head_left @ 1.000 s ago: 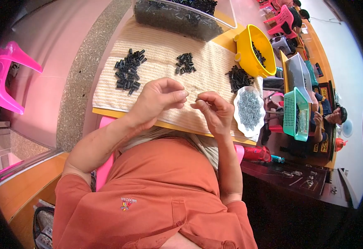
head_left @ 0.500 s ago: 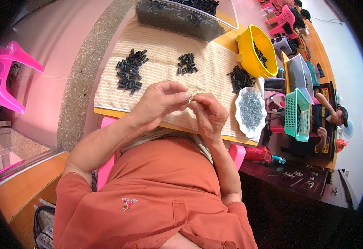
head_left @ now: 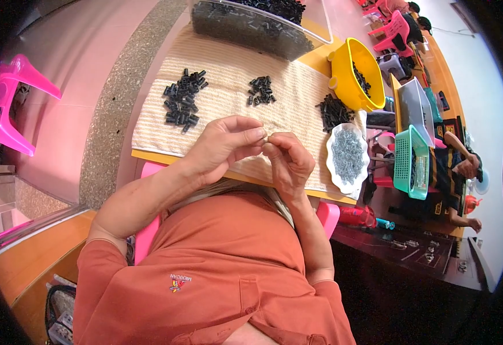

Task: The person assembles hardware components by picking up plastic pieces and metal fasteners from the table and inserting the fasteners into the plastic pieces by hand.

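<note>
My left hand (head_left: 224, 145) and my right hand (head_left: 290, 164) meet over the near edge of the towel-covered table. Thumb and fingers of each are pinched together, tip to tip, around something tiny and pale that I cannot make out. Beyond them on the striped towel (head_left: 217, 57) lie a larger pile of short black tubes (head_left: 180, 102) to the left and a smaller pile of tubes (head_left: 261, 91) in the middle. Thin black pieces (head_left: 335, 112) are heaped at the right. A white scalloped dish (head_left: 349, 188) beside my right hand holds many small clear or silvery pieces (head_left: 347, 154).
A clear plastic bin (head_left: 245, 33) full of black parts stands at the table's far side. A yellow tub (head_left: 339, 72) with black pieces sits at the far right. Past the table are a green basket (head_left: 402, 164), a seated person (head_left: 446, 172) and a pink stool (head_left: 15, 103) at left.
My hands keep nearly the same place, fingertips still together, with a slight shift of the right fingers. At the right, the other person's arms have moved. The view has tilted slightly.
</note>
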`<state>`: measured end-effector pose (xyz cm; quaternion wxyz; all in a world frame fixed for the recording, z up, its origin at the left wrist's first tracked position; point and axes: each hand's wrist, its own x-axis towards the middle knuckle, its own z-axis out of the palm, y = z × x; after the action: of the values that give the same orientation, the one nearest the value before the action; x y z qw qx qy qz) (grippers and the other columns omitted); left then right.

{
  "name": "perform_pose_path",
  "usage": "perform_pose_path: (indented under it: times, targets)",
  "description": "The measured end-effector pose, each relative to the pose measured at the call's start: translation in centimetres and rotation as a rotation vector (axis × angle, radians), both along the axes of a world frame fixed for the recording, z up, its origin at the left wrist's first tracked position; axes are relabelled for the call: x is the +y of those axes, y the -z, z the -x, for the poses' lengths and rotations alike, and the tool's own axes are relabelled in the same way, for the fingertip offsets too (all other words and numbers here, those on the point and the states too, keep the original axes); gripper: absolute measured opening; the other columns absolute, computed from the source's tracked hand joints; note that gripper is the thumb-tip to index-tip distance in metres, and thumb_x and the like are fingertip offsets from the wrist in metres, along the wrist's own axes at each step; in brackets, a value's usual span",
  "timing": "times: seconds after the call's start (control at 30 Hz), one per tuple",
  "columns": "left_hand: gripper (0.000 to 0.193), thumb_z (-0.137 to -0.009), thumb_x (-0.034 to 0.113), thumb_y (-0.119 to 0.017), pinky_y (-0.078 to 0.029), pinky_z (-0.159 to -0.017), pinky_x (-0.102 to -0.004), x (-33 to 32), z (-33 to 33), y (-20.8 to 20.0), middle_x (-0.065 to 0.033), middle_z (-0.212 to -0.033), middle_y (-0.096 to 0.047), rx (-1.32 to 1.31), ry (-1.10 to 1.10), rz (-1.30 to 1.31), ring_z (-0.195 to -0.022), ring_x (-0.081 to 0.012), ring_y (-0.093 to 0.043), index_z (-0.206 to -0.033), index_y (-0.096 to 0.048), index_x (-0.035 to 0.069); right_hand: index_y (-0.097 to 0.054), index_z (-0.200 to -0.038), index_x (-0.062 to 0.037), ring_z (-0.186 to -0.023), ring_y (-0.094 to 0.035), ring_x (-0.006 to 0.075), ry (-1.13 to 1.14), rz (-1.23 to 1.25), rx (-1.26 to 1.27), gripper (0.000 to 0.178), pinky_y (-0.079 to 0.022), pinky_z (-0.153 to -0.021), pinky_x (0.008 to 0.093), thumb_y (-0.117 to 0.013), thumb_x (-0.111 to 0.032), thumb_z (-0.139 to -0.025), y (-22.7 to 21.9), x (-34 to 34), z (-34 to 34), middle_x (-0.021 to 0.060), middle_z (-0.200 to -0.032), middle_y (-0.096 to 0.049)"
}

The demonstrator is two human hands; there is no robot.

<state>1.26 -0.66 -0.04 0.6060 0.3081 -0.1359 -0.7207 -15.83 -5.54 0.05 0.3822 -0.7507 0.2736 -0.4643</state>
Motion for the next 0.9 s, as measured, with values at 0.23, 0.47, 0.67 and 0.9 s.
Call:
perform_pose_path:
  times: [0.23,0.47,0.67,0.9]
  targets:
    - [0.015,-0.093,0.007,-0.067,-0.06,-0.079,-0.0282,-0.02,-0.1,0.35,-0.0061,-0.098,-0.069,-0.014,0.012,0.017,-0.089,-0.0147,-0.069,-0.108,-0.067,0.004,-0.066,-0.094,0.0006,-0.077,-0.062,0.0163,0.006,-0.01,0.005,0.015,-0.05,-0.067,0.0261,-0.074,0.005,-0.083,0.22,-0.12,-0.09,0.0101,-0.088,-0.066]
    - [0.012,-0.093,0.007,-0.067,-0.061,-0.079,-0.0283,0.01,-0.02,0.36,-0.0058,-0.098,-0.069,-0.015,0.031,0.022,-0.089,-0.0144,-0.069,-0.106,-0.067,0.004,-0.064,-0.093,0.0,-0.075,-0.06,0.0148,0.024,-0.053,-0.033,0.015,-0.049,-0.067,0.0255,-0.072,0.007,-0.083,0.71,-0.22,0.0,0.0088,-0.087,-0.065]
    - [0.01,-0.093,0.007,-0.068,-0.061,-0.079,-0.0283,-0.03,-0.04,0.35,-0.005,-0.097,-0.068,-0.025,0.019,0.029,-0.088,-0.0136,-0.068,-0.103,-0.066,0.004,-0.065,-0.094,0.0,-0.076,-0.06,0.015,0.011,-0.035,0.0,0.016,-0.049,-0.067,0.0253,-0.073,0.007,-0.083,0.53,-0.07,0.1,0.0088,-0.087,-0.064]
    - [0.01,-0.092,0.009,-0.069,-0.061,-0.078,-0.0278,0.01,-0.21,-0.03,-0.0029,-0.096,-0.067,-0.066,0.068,0.023,-0.087,-0.0127,-0.067,-0.1,-0.065,0.005,-0.067,-0.097,-0.0011,-0.074,-0.061,0.0165,0.01,0.016,-0.017,0.018,-0.049,-0.065,0.0266,-0.074,0.005,-0.082,0.62,-0.29,-0.02,0.0095,-0.086,-0.065]
